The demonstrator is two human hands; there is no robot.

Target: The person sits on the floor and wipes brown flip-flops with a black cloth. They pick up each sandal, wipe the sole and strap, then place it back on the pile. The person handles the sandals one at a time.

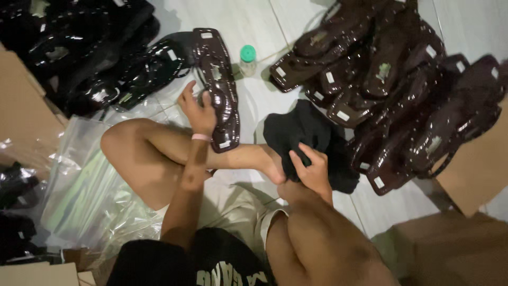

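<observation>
Head view: a seated person on a pale tiled floor.
Left hand: grip closed around a glossy dark-brown sandal, held above the bent leg.
Right hand: fingers closed on black cloth beside the foot.
Right side: brown sandal pile.
Behind: green-capped bottle.

We see a dark brown sandal, wrapped in glossy clear plastic that throws bright glints, in the left hand. The black cloth under the right hand looks matt and soft. On the far right, the pile of brown sandals shines with the same slick film. On the left, the clear plastic bags are crinkled and shiny. The floor has smooth pale tiles, and the cardboard box is dull brown.
</observation>
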